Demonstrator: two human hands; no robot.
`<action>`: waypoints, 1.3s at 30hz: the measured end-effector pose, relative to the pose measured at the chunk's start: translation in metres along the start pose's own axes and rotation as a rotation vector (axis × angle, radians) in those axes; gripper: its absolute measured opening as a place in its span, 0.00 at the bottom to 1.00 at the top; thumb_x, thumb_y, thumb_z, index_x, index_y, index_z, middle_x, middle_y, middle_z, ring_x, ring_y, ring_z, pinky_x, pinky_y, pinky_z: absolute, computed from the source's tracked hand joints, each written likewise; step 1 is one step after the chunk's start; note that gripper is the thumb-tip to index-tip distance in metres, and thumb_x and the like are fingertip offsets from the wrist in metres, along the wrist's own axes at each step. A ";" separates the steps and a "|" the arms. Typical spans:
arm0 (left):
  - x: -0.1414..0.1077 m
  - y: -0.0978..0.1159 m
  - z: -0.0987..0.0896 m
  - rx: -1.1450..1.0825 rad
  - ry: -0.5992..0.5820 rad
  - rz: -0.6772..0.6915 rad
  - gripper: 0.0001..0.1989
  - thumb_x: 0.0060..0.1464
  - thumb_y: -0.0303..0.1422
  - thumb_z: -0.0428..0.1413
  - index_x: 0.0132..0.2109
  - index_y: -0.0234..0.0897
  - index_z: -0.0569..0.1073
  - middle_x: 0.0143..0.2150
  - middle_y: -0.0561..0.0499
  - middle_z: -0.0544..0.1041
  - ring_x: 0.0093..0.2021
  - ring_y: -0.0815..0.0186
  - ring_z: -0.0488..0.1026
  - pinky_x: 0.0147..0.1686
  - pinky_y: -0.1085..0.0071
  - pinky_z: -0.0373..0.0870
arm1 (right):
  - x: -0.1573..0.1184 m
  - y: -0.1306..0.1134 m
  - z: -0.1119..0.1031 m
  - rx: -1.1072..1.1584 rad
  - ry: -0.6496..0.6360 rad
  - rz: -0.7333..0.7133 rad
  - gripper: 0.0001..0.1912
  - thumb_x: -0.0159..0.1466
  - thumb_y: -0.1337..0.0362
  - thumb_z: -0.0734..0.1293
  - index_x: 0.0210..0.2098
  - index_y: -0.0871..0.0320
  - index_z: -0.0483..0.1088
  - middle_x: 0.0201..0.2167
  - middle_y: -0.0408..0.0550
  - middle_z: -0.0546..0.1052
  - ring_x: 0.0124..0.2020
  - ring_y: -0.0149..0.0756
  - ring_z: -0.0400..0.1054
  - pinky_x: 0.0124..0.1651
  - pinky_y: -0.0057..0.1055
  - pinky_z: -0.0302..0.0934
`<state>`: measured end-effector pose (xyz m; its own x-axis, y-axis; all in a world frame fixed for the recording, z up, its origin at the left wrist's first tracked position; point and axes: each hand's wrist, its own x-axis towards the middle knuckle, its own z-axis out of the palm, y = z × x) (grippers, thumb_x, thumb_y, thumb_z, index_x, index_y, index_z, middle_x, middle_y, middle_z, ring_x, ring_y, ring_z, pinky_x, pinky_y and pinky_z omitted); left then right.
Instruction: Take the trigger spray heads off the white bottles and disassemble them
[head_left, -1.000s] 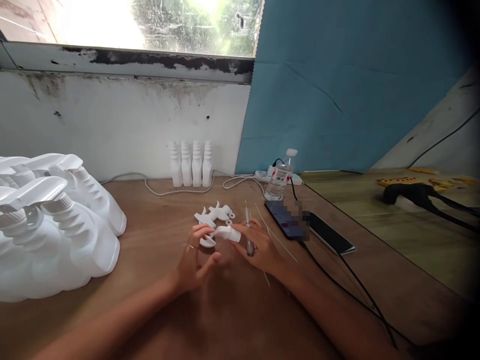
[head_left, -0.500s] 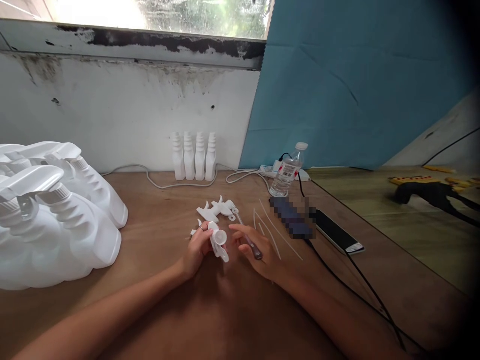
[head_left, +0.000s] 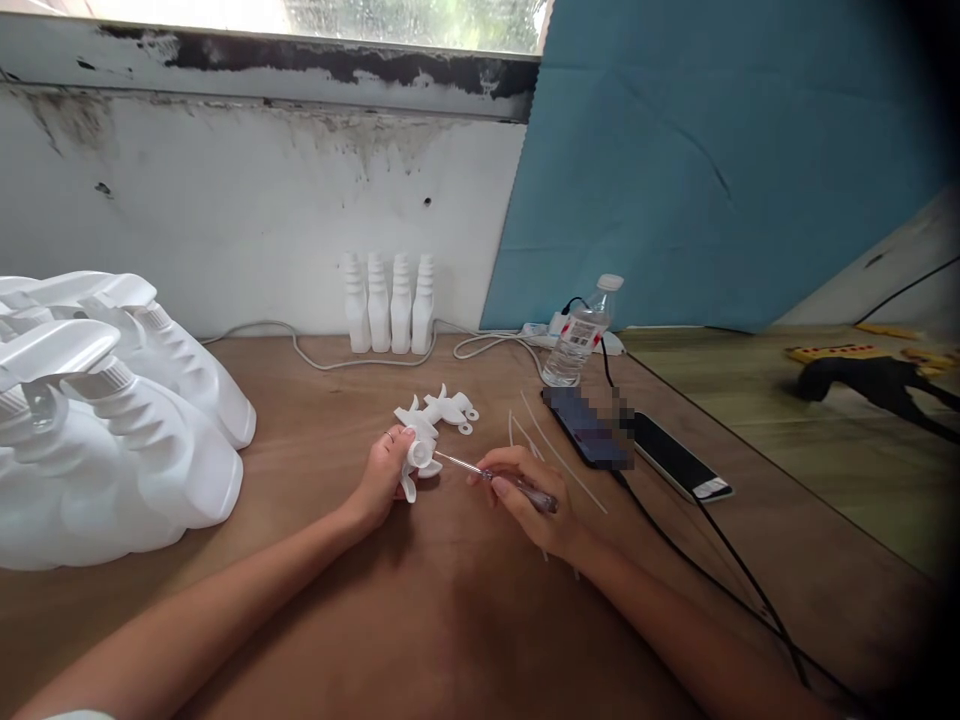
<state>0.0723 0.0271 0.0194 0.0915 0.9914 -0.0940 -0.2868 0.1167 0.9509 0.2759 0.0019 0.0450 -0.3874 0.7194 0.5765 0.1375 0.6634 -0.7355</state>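
Note:
My left hand (head_left: 382, 478) grips a white spray trigger head (head_left: 417, 457) just above the wooden table (head_left: 465, 620), its round opening turned to the right. My right hand (head_left: 529, 498) holds a small screwdriver (head_left: 499, 478) with a dark handle, and the metal tip points into that opening. Behind the hands lies a small heap of loose white trigger parts (head_left: 442, 410). Thin white dip tubes (head_left: 551, 450) lie to the right of my right hand.
Large white spray bottles (head_left: 112, 420) lie piled at the left. Several small white bottles (head_left: 390, 305) stand against the wall. A water bottle (head_left: 577, 335), two phones (head_left: 637, 445), a power strip and cables sit at the right. A black cable runs to the front right.
My left hand turned the trigger head and raised it slightly. My right hand swung the screwdriver round so its tip now points left into the head's opening.

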 end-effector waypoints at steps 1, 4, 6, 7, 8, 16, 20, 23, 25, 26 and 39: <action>0.000 0.000 0.001 0.007 0.003 0.001 0.21 0.50 0.50 0.56 0.31 0.38 0.60 0.17 0.61 0.58 0.12 0.78 0.50 0.10 0.81 0.44 | 0.000 0.001 0.001 0.001 -0.009 0.013 0.07 0.67 0.67 0.59 0.42 0.56 0.67 0.32 0.46 0.78 0.23 0.28 0.69 0.26 0.25 0.64; -0.001 0.001 0.002 0.030 0.000 0.007 0.20 0.51 0.49 0.56 0.32 0.37 0.61 0.17 0.60 0.60 0.13 0.78 0.50 0.11 0.82 0.46 | 0.001 0.003 0.004 -0.063 -0.011 0.038 0.06 0.66 0.67 0.60 0.42 0.55 0.67 0.31 0.45 0.79 0.21 0.27 0.68 0.25 0.25 0.64; -0.001 0.000 0.002 0.040 -0.009 0.014 0.20 0.51 0.49 0.56 0.33 0.37 0.61 0.18 0.60 0.61 0.14 0.78 0.51 0.12 0.82 0.47 | 0.002 0.004 0.005 -0.163 0.019 -0.005 0.06 0.65 0.67 0.62 0.40 0.55 0.69 0.30 0.44 0.79 0.23 0.29 0.70 0.28 0.26 0.64; -0.001 0.000 0.002 0.043 -0.013 0.018 0.20 0.51 0.49 0.56 0.33 0.37 0.61 0.19 0.60 0.61 0.14 0.78 0.51 0.12 0.82 0.47 | 0.002 0.004 0.005 -0.213 0.028 -0.043 0.06 0.64 0.68 0.63 0.40 0.55 0.70 0.29 0.44 0.79 0.25 0.30 0.71 0.30 0.27 0.65; -0.001 -0.001 0.002 0.044 -0.017 0.022 0.20 0.52 0.49 0.56 0.33 0.37 0.61 0.19 0.60 0.61 0.14 0.78 0.51 0.12 0.82 0.48 | 0.003 0.003 0.005 -0.254 0.029 -0.085 0.06 0.64 0.68 0.63 0.39 0.55 0.71 0.29 0.45 0.79 0.26 0.31 0.72 0.31 0.28 0.65; -0.005 -0.001 0.004 0.047 -0.035 0.053 0.20 0.50 0.48 0.57 0.35 0.37 0.61 0.21 0.59 0.64 0.16 0.77 0.54 0.14 0.81 0.51 | 0.003 -0.003 0.006 -0.251 -0.064 -0.144 0.08 0.65 0.69 0.61 0.38 0.56 0.72 0.29 0.46 0.77 0.30 0.33 0.72 0.34 0.30 0.65; -0.004 0.003 0.005 -0.002 -0.035 0.031 0.20 0.49 0.48 0.57 0.36 0.36 0.63 0.19 0.60 0.63 0.14 0.78 0.52 0.14 0.80 0.50 | 0.002 0.001 0.008 -0.059 -0.001 0.089 0.08 0.67 0.66 0.61 0.36 0.56 0.71 0.28 0.44 0.77 0.30 0.32 0.72 0.35 0.29 0.66; -0.002 0.004 0.004 -0.013 -0.032 0.005 0.20 0.49 0.49 0.56 0.34 0.36 0.62 0.18 0.60 0.62 0.13 0.77 0.52 0.13 0.80 0.49 | 0.003 0.001 0.008 0.097 0.035 0.155 0.08 0.67 0.63 0.61 0.36 0.56 0.71 0.29 0.45 0.78 0.31 0.32 0.74 0.38 0.31 0.68; -0.002 0.004 0.002 -0.022 -0.036 -0.018 0.20 0.50 0.50 0.55 0.32 0.37 0.61 0.16 0.60 0.60 0.13 0.76 0.53 0.12 0.79 0.48 | 0.006 -0.001 0.008 0.181 0.054 0.180 0.09 0.67 0.62 0.61 0.36 0.56 0.71 0.29 0.45 0.78 0.30 0.33 0.74 0.37 0.33 0.69; -0.002 0.004 0.002 -0.026 -0.040 -0.028 0.20 0.50 0.50 0.54 0.32 0.37 0.60 0.16 0.60 0.60 0.13 0.76 0.52 0.11 0.79 0.48 | 0.007 -0.003 0.008 0.209 0.060 0.193 0.09 0.67 0.61 0.61 0.35 0.56 0.72 0.29 0.45 0.78 0.30 0.34 0.74 0.37 0.33 0.70; -0.002 0.002 0.002 -0.019 -0.056 -0.046 0.21 0.48 0.49 0.58 0.31 0.37 0.61 0.18 0.60 0.62 0.14 0.76 0.55 0.13 0.79 0.50 | 0.006 -0.009 0.004 0.135 -0.005 0.208 0.10 0.66 0.60 0.62 0.34 0.57 0.72 0.28 0.45 0.77 0.30 0.32 0.72 0.34 0.30 0.68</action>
<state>0.0736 0.0250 0.0223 0.1578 0.9801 -0.1203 -0.2987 0.1635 0.9402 0.2685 -0.0003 0.0535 -0.3682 0.8364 0.4060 0.0918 0.4673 -0.8793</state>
